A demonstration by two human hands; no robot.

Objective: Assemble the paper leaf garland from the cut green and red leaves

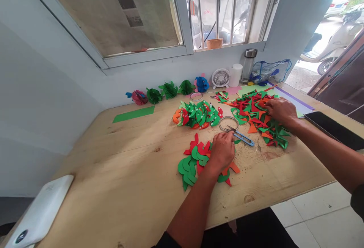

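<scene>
My left hand [223, 150] rests over the near pile of red, green and orange paper cutouts [187, 168], fingers bent together and pointing away from me. What its fingertips hold, if anything, is hidden. Just beyond them lie blue-handled thread snips [243, 139], blades against a thin roll of tape [228, 118]. On the right, my right hand [281, 109] reaches into a larger heap of red, green and orange paper scraps [256, 115]. Its fingers are drawn together at the heap's edge, and I cannot make out what is between them.
A third pile of cutouts with small white patches [200, 114] lies mid-table. Folded paper fish and turtles [170, 90], a small fan [220, 78], a glass bottle [248, 66] and a clear pouch [270, 70] line the wall. A black phone [335, 128] is far right, a white device [42, 208] left.
</scene>
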